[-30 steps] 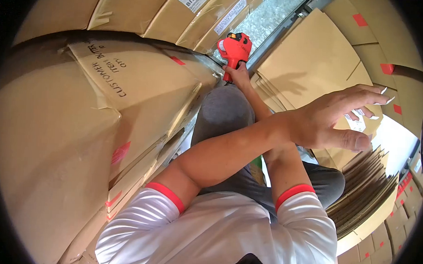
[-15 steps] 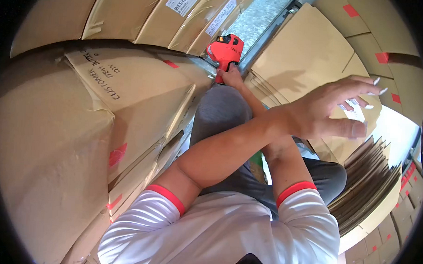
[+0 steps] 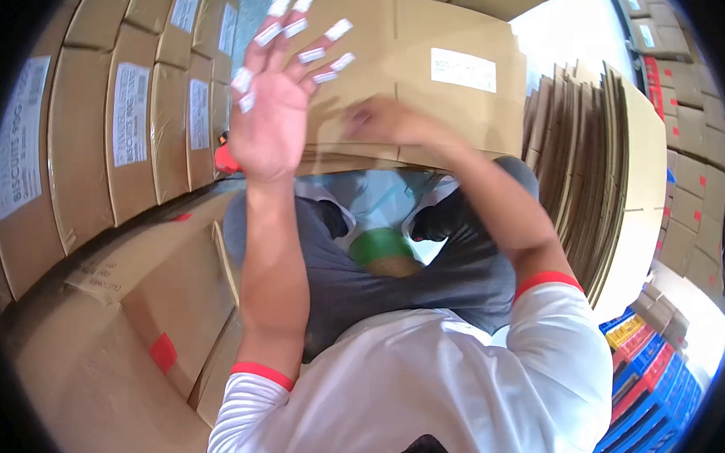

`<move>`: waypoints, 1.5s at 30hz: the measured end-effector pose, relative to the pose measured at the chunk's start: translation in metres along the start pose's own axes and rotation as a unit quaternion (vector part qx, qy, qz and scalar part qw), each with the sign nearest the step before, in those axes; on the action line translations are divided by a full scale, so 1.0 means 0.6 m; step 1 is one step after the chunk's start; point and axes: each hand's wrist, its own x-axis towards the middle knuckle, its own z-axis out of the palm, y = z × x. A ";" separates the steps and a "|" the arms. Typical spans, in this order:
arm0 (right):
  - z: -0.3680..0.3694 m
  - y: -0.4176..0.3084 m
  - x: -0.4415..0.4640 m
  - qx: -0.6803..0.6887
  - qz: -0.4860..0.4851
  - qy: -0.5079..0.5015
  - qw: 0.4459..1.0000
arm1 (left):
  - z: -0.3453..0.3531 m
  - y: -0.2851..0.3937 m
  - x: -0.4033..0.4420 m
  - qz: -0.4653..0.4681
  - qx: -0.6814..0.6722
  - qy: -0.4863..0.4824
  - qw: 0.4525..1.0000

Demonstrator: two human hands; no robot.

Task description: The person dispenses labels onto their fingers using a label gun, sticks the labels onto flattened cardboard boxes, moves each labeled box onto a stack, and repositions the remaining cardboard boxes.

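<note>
My left hand [image 3: 272, 123] is raised with its palm toward me and its fingers spread, holding nothing. Small white stickers [image 3: 312, 55] cling to its fingers and thumb. Blurred by motion, my right hand [image 3: 386, 121] is over the cardboard carton [image 3: 454, 118] in front of me; whether its fingers grip anything is unclear. A white printed label [image 3: 462, 70] is on that carton. Partly hidden behind my left wrist, a red label gun [image 3: 226, 156] rests beside the boxes. Between my legs sits a round green and brown object [image 3: 382, 247].
Labelled biscuit cartons [image 3: 130, 122] are stacked on the left, with a large carton [image 3: 86, 353] nearer me. Flattened cardboard sheets [image 3: 572, 170] stand upright at right. Blue and red crates [image 3: 652, 404] are at lower right, and more boxes [image 3: 686, 206] beyond.
My crossed arms have separated. My right hand has let go of the red label gun and moved to the carton; my left hand has swung left and turned palm up. My view has shifted right.
</note>
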 end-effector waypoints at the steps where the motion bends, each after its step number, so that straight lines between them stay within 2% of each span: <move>1: -0.069 0.049 -0.046 0.070 0.047 0.134 0.987 | -0.003 -0.003 0.003 0.001 -0.004 -0.011 1.000; 3: -0.219 0.173 -0.138 0.149 0.114 0.325 0.927 | 0.001 -0.010 0.006 0.000 -0.032 -0.001 0.999; 4: -0.266 0.205 -0.199 0.150 0.174 0.386 0.894 | 0.010 -0.013 0.007 -0.004 -0.033 -0.012 0.999; 6: -0.285 0.388 -0.296 0.083 0.291 0.507 0.807 | 0.029 -0.019 0.012 -0.032 -0.012 0.015 0.999; 8: -0.234 0.533 -0.348 0.193 0.413 0.467 0.758 | 0.032 -0.033 0.019 -0.038 -0.010 -0.005 0.999; 10: -0.171 0.515 -0.366 0.311 0.419 0.366 0.771 | 0.036 -0.047 0.020 -0.051 -0.024 0.012 0.998; 11: -0.155 0.510 -0.359 0.317 0.417 0.368 0.768 | 0.045 -0.050 0.025 -0.058 0.001 0.037 0.998; 13: -0.131 0.513 -0.350 0.378 0.312 0.348 0.799 | 0.044 -0.062 0.032 -0.060 -0.006 0.049 0.997; 17: -0.161 0.512 -0.347 0.399 0.330 0.334 0.787 | 0.029 -0.079 0.034 -0.077 -0.047 0.054 0.994; 19: -0.158 0.489 -0.347 0.358 0.374 0.361 0.776 | 0.022 -0.086 0.038 -0.085 -0.061 0.053 0.993; 24: -0.151 0.520 -0.352 0.362 0.361 0.371 0.775 | -0.030 -0.126 0.033 -0.126 -0.171 0.056 0.976; 25: -0.149 0.529 -0.352 0.365 0.352 0.379 0.774 | -0.026 -0.135 0.031 -0.138 -0.145 0.107 0.974; 26: -0.152 0.526 -0.354 0.367 0.349 0.382 0.773 | -0.037 -0.157 0.027 -0.138 -0.143 0.103 0.975; 28: -0.155 0.516 -0.362 0.428 0.327 0.343 0.769 | -0.054 -0.200 0.026 -0.161 -0.295 0.011 0.942; 30: -0.155 0.500 -0.360 0.418 0.325 0.346 0.774 | -0.019 -0.240 0.022 -0.174 -0.301 0.037 0.937; 32: -0.164 0.508 -0.354 0.406 0.324 0.358 0.776 | -0.016 -0.308 0.008 -0.198 -0.422 0.059 0.883; 34: -0.157 0.546 -0.351 0.419 0.281 0.367 0.781 | -0.005 -0.362 -0.018 -0.226 -0.438 0.054 0.869; 35: -0.169 0.525 -0.360 0.421 0.270 0.352 0.791 | -0.002 -0.383 -0.034 -0.251 -0.450 0.059 0.855; 39: -0.239 0.460 -0.368 0.429 0.236 0.316 0.813 | -0.006 -0.425 -0.060 -0.299 -0.415 0.032 0.859; 41: -0.274 0.409 -0.375 0.354 0.277 0.307 0.838 | 0.005 -0.413 -0.039 -0.276 -0.409 0.030 0.870; 45: -0.290 0.388 -0.361 0.298 0.321 0.332 0.835 | 0.041 -0.404 0.006 -0.287 -0.349 0.011 0.892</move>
